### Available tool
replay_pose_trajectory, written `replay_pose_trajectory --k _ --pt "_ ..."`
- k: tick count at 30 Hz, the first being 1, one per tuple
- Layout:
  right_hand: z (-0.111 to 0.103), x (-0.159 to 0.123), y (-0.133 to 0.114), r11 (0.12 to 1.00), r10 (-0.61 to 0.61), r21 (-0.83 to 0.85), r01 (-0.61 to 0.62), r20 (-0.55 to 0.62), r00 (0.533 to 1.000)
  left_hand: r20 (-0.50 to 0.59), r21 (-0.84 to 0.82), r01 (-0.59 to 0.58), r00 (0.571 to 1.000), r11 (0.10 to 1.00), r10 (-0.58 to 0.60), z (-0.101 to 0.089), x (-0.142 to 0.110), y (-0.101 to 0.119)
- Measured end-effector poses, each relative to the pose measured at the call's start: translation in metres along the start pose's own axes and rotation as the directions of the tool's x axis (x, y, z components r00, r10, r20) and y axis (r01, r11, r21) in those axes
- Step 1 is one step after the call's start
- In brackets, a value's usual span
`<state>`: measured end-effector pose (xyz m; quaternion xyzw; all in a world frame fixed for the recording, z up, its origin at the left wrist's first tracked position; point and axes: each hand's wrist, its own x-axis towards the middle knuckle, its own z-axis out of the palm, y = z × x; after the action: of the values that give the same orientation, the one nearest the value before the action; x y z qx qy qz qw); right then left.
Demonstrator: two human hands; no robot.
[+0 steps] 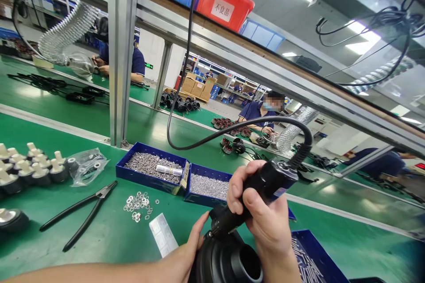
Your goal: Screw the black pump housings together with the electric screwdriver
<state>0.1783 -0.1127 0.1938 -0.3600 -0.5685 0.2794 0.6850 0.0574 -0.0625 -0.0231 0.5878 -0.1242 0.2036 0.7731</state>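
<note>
Right hand fisted around matte black corded electric screwdriver, tip down at 7 o'clock onto rounded black plastic housing. Left hand cupping housing's left side, at 9 o'clock. Glossy green bench mat beneath.

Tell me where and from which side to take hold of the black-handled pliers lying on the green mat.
Grip the black-handled pliers around both long black handles, near their middle, coming from above. They lie flat on the green mat, handles spread toward the near left and metal jaws pointing toward the blue tray of screws. Bare mat surrounds the handles; loose washers lie beside the jaws.
</note>
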Motion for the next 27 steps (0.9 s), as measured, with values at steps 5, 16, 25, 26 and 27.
replay_pose_trajectory --k 5,16,25,26,27 --pt "-0.001 0.002 -0.019 0.983 -0.184 -0.053 0.176 -0.220 0.958 0.018 -0.009 -0.006 1.000 1.000 0.006 -0.006 0.004 0.021" --pt "0.031 -0.026 -0.028 0.979 -0.131 0.149 0.142 -0.084 0.988 -0.045 0.031 0.065 0.997 0.997 -0.063 -0.009 0.002 0.024" --pt "0.030 -0.020 -0.025 0.992 -0.100 0.075 0.104 -0.063 0.993 -0.027 0.136 0.010 1.000 0.991 -0.006 -0.015 0.005 0.022" --pt "0.030 -0.020 -0.025 0.992 -0.095 0.080 0.099 -0.056 0.994 -0.024 0.123 0.011 1.000 0.992 -0.008 -0.014 0.005 0.022" --pt "0.030 -0.020 -0.024 0.992 -0.090 0.085 0.094 -0.051 0.995 -0.020 0.112 0.013 1.000 0.994 -0.011 -0.014 0.006 0.023"
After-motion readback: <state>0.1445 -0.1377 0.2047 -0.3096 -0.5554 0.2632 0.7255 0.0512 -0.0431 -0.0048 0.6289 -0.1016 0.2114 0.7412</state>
